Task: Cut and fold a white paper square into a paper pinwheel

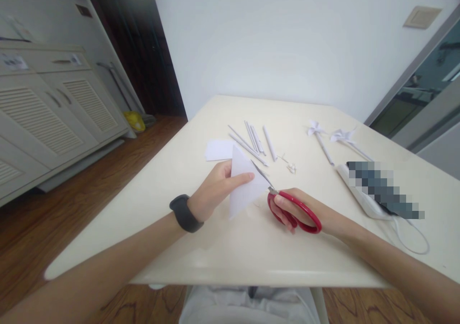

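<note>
My left hand (219,185), with a dark band on the wrist, pinches a white paper triangle (242,192) between thumb and fingers above the table. My right hand (287,211) is wrapped round the red handles of a pair of scissors (298,204). The scissor blades point up and left, right at the paper's right-hand corner. Whether the blades are cutting into the paper or only lie beside it, I cannot tell. Just behind my left hand lies a stack of white paper pieces (218,149).
Several rolled paper tubes (253,139) lie mid-table, near small whitish scraps (290,166). Two paper pinwheels on sticks (323,144) rest at the back right. On the right stands a white device (359,194) with a cord and a blurred-out top. A wall (273,36) borders the table's far edge.
</note>
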Demonstrator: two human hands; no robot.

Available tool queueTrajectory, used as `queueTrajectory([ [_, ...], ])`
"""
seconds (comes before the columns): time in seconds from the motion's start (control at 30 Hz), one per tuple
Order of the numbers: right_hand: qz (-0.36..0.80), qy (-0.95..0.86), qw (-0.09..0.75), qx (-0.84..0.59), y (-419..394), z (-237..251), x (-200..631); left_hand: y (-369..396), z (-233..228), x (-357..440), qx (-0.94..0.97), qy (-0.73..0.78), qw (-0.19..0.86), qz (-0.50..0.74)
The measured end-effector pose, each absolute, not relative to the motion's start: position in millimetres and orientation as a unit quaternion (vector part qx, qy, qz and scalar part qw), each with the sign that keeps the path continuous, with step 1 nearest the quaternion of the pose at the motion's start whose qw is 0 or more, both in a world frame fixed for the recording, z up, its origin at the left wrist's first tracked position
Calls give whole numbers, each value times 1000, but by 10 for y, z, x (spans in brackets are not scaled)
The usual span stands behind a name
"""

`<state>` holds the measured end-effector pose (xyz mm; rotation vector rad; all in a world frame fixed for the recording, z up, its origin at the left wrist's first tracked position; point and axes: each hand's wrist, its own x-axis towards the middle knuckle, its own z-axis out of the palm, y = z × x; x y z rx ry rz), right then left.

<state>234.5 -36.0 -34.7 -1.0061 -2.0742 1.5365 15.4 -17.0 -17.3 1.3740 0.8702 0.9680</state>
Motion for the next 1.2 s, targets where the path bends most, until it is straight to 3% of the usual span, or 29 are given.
queueTrajectory([
  [0.8,492,-744,187,-412,-339,-332,2319,-195,-140,165,578,366,573,452],
  [1.2,509,-774,165,-340,-351,-250,2354,-213,-153,168,601,376,538,456],
])
